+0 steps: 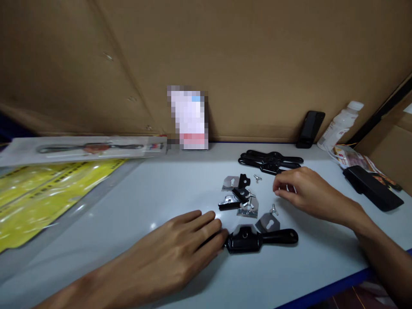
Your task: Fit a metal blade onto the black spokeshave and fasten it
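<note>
Left hand (180, 249) flat, fingers extended, tips pressing one handle of black spokeshave body (257, 239) on table (144, 189). Right hand (301, 191) curled, pinching small part, identity unclear. Loose blades (268, 221), wing screws (273, 209) just beyond. Best practice, as judged: keep body pinned steady, seat parts squarely.

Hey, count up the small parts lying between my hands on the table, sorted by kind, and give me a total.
Silver metal plates: 3
Wing screws: 3 that I can make out
Small black clamp pieces: 3
Black two-handled tool bodies: 3, one by the left hand, two stacked behind the right hand
Total: 12
</note>
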A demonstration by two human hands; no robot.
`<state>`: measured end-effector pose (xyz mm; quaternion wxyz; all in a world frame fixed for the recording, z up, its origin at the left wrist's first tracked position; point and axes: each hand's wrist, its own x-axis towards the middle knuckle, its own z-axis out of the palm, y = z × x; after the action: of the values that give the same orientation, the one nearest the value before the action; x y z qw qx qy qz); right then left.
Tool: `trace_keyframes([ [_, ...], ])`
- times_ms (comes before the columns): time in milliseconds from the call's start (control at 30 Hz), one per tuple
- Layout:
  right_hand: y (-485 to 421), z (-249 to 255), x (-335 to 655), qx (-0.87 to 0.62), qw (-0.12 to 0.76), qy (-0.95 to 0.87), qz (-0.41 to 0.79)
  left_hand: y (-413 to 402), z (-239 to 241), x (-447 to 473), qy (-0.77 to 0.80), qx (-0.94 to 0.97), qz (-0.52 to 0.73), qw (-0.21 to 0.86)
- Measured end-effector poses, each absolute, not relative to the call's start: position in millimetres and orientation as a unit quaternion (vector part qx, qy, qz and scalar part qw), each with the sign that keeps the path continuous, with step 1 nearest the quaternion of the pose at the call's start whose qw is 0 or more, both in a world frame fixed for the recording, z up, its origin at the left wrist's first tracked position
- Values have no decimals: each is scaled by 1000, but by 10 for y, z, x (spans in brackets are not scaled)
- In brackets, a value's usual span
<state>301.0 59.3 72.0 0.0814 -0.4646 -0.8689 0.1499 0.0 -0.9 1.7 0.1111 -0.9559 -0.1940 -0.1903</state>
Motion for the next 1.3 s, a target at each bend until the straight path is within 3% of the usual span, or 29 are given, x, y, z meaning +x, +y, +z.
trace_keyframes([
  [100, 621, 723, 3096, -408, 4, -896, 177, -10, 16, 2, -192, -956, -193, 113],
  [367, 593, 640, 2974, -379, -34, -907, 182, -10, 26, 13, -194, -954, -198, 111],
  [500, 579, 634, 2929, -393, 44, -895, 204, -9, 32, 18, -192, -955, -198, 112],
  [700, 400, 523, 2720, -341, 177, -815, 435, -14, 12, 3, -188, -958, -193, 100],
  [1300, 266, 301, 2529, -406, 196, -787, 421, 9, 21, 0, -197, -956, -201, 85],
])
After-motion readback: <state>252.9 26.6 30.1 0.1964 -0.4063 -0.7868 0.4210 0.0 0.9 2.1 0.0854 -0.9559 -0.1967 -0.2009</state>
